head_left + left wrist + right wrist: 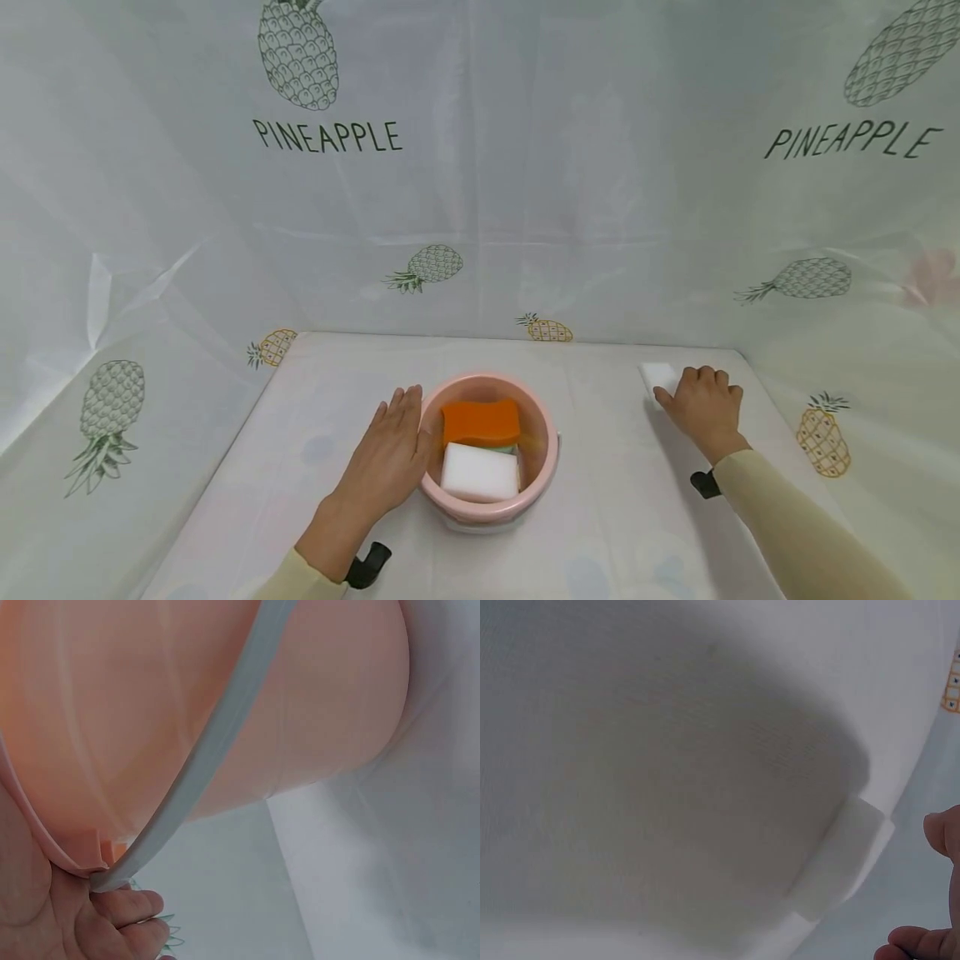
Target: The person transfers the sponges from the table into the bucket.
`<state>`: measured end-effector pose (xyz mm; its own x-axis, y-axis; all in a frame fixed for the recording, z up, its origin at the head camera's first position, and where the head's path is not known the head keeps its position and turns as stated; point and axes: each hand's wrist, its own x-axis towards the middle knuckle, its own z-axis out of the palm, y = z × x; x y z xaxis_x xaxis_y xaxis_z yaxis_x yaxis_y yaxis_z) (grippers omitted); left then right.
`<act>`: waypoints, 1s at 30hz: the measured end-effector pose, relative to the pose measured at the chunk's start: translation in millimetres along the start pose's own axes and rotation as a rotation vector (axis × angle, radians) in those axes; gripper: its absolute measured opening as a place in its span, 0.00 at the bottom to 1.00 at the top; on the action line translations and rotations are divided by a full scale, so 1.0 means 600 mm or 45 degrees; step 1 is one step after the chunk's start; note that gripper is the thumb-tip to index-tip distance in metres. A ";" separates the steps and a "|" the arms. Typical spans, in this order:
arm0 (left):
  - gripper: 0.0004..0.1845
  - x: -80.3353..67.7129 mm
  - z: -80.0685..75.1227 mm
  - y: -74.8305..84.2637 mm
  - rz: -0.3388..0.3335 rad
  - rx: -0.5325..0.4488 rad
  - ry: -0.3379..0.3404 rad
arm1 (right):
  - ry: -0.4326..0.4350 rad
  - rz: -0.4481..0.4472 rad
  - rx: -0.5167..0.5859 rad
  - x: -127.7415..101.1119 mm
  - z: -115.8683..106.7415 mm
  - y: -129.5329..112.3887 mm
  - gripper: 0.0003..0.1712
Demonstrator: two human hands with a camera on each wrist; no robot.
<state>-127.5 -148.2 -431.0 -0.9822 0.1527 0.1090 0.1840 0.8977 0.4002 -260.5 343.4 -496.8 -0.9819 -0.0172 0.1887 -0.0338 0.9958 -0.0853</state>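
A pink bucket point(543, 454) stands mid-table, holding an orange sponge point(480, 421) and a white sponge point(480, 472), with a bit of green showing between them. My left hand point(390, 454) lies flat with straight fingers against the bucket's left wall. In the left wrist view the bucket wall point(150, 697) fills the frame, its pale handle point(217, 750) runs across it, and my fingers point(127, 915) sit below. My right hand point(701, 404) is at the far right, fingers loosely curled at a white sponge point(658, 375) lying on the table. In the right wrist view this sponge point(847, 859) sits just clear of my fingertips point(922, 946).
The table point(615, 517) is covered in a white cloth, and pineapple-print sheets close it in at the back and both sides. The far right corner lies just beyond the loose sponge.
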 end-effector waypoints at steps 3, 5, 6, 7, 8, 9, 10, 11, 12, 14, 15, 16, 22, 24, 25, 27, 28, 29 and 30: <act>0.34 0.000 0.001 0.001 0.000 -0.005 0.003 | -0.016 0.010 -0.006 0.000 0.009 0.000 0.38; 0.34 -0.001 0.000 0.001 -0.003 -0.013 0.004 | -0.025 0.016 -0.003 -0.001 0.013 0.002 0.38; 0.34 -0.001 0.000 0.002 -0.004 -0.016 0.002 | -0.030 0.021 0.000 -0.002 0.014 0.002 0.38; 0.34 -0.001 0.000 0.002 -0.006 -0.017 0.001 | -0.036 0.029 0.003 -0.002 0.016 0.003 0.38; 0.34 -0.001 0.000 0.002 -0.008 -0.020 0.001 | -0.045 0.038 0.007 -0.003 0.018 0.003 0.38; 0.34 -0.001 0.000 0.003 -0.010 -0.023 -0.001 | -0.049 0.045 0.013 -0.004 0.019 0.004 0.38; 0.34 -0.001 0.000 0.003 -0.011 -0.026 -0.001 | -0.053 0.051 0.019 -0.006 0.019 0.004 0.38; 0.34 -0.001 0.000 0.003 -0.012 -0.026 -0.002 | -0.063 0.058 0.022 -0.006 0.021 0.004 0.39; 0.34 -0.001 0.000 0.003 -0.013 -0.028 -0.001 | -0.069 0.063 0.026 -0.007 0.022 0.004 0.39; 0.34 -0.001 -0.001 0.003 -0.013 -0.033 0.001 | -0.088 0.072 0.033 -0.008 0.023 0.004 0.40; 0.34 -0.001 -0.001 0.003 -0.012 -0.034 -0.001 | -0.098 0.075 0.035 -0.009 0.023 0.003 0.41; 0.34 -0.001 -0.001 0.003 -0.012 -0.035 -0.001 | -0.112 0.082 0.039 -0.008 0.024 0.004 0.41; 0.34 -0.001 0.000 0.003 -0.009 -0.031 -0.003 | -0.175 0.139 0.083 -0.005 0.029 0.002 0.40; 0.34 -0.001 0.000 0.002 -0.008 -0.028 -0.006 | -0.152 0.152 0.103 -0.004 0.031 0.000 0.38; 0.34 -0.001 0.000 0.002 -0.008 -0.027 -0.006 | -0.132 0.155 0.113 -0.002 0.032 -0.001 0.36; 0.34 -0.001 -0.001 0.002 -0.009 -0.027 -0.008 | -0.080 0.152 0.131 0.000 0.032 -0.005 0.35; 0.34 -0.001 -0.001 0.002 -0.011 -0.027 -0.008 | -0.053 0.146 0.139 0.001 0.031 -0.006 0.35; 0.34 -0.001 -0.001 0.002 -0.011 -0.026 -0.008 | -0.031 0.138 0.145 0.001 0.030 -0.008 0.34; 0.34 -0.001 -0.001 0.002 -0.012 -0.027 -0.008 | -0.012 0.129 0.151 0.002 0.028 -0.010 0.34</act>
<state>-126.5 -147.8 -430.0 -0.9842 0.1466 0.0996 0.1751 0.8904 0.4202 -264.7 336.0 -512.6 -0.9831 0.0817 0.1637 0.0447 0.9748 -0.2184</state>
